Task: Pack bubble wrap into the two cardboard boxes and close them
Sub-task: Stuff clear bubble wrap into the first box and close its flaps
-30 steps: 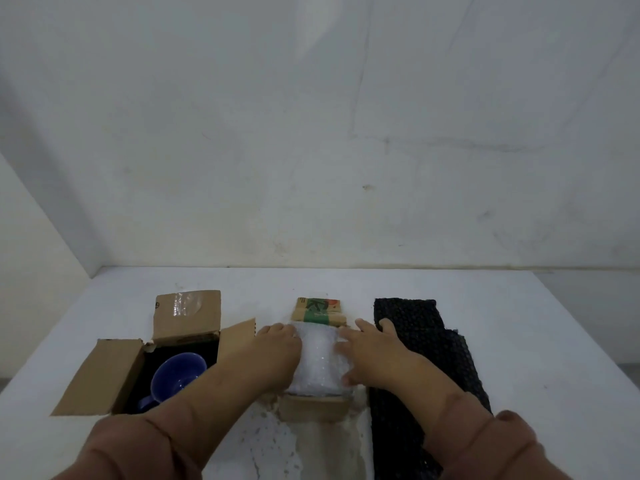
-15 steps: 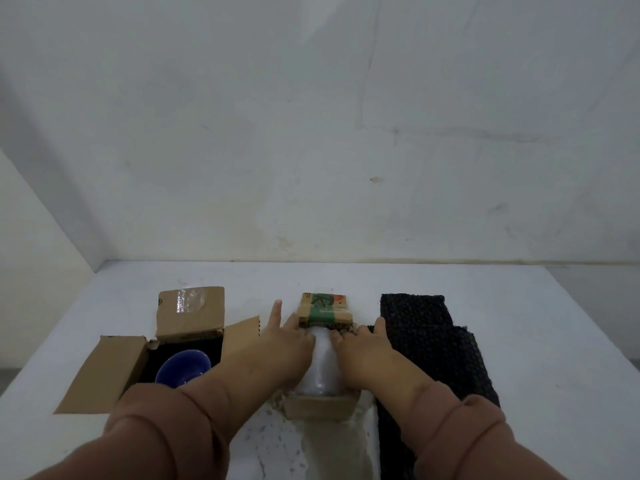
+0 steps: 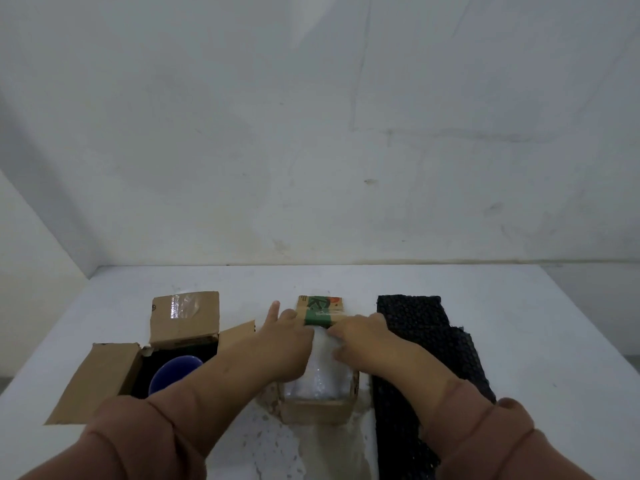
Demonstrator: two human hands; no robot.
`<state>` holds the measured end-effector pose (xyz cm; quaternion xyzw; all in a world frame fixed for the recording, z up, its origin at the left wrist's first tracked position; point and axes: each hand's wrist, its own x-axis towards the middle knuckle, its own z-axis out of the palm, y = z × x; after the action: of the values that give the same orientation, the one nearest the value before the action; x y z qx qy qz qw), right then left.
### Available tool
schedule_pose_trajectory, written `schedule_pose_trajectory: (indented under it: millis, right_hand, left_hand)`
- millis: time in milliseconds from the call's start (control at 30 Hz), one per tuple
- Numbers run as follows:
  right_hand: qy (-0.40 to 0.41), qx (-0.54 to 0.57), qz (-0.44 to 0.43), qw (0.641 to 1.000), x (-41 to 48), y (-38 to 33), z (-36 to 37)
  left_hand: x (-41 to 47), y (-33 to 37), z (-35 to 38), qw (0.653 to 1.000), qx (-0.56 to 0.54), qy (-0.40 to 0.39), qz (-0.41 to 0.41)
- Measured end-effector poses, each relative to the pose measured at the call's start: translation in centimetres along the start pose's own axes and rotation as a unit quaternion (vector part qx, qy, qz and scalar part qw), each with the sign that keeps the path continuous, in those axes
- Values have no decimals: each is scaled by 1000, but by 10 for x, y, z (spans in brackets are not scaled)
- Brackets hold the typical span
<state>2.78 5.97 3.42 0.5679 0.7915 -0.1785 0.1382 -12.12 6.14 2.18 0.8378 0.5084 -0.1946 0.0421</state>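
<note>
Head view: both my arms reach forward over the white table point(image 3: 536, 323) to the middle cardboard box point(image 3: 318, 412), which sits near the front edge at about its midpoint. The white bubble wrap point(image 3: 320, 375) is in this box, filling its open top and bulging a little above the rim.

My left hand point(image 3: 284, 344) lies on the left side of the wrap, released and pressing down, with the forefinger straight and pointing toward the back edge. My right hand point(image 3: 360, 337) is on the right side of the wrap with its fingers bent down at the far end; I cannot tell whether they pinch the wrap or only push it. Both sets of fingertips reach the box's far flap point(image 3: 320, 308), which stands up and carries a green band.

The left cardboard box point(image 3: 100, 379) stands open toward the front left corner, apart from the middle one, its flaps spread out and a strip of clear tape on the far one. A blue bowl point(image 3: 169, 375) rests inside it, partly hidden by my left forearm.

The black bubble wrap point(image 3: 415, 327) lies flat on the table just beside the right wall of the middle box, running toward the front edge under my right arm.
</note>
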Motion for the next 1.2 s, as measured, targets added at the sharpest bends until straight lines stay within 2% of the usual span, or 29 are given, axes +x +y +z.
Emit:
schedule_pose_trajectory:
  millis: [100,200,367,567,667,767,867,967,1200]
  right_hand:
    - [-23,-67,-21,997,2,-9,13]
    - [-51,-108,-5,993,4,-12,25]
    - [-47,-119,-3,992,4,-16,32]
    - [-61,-108,-24,992,7,-7,25]
    - [-27,-161,-20,986,1,-6,15]
    - [-8,-198,33,980,-2,-3,11]
    - [-60,-181,84,978,-1,-1,17]
    - [-105,-138,112,979,5,-1,25]
    - [-167,-29,125,978,15,2,29]
  left_hand:
    - [3,6,2,999,-31,-4,32]
    - [7,10,10,999,-5,-23,46]
    - [13,10,21,999,16,-19,48]
    - [6,8,29,998,14,40,50]
    - [0,6,23,997,34,56,43]
    - [-7,6,14,997,76,32,-2]
    - [-10,7,11,989,149,-5,1]
    - [-7,10,18,985,168,-42,12]
    - [1,7,23,996,62,-60,-7]
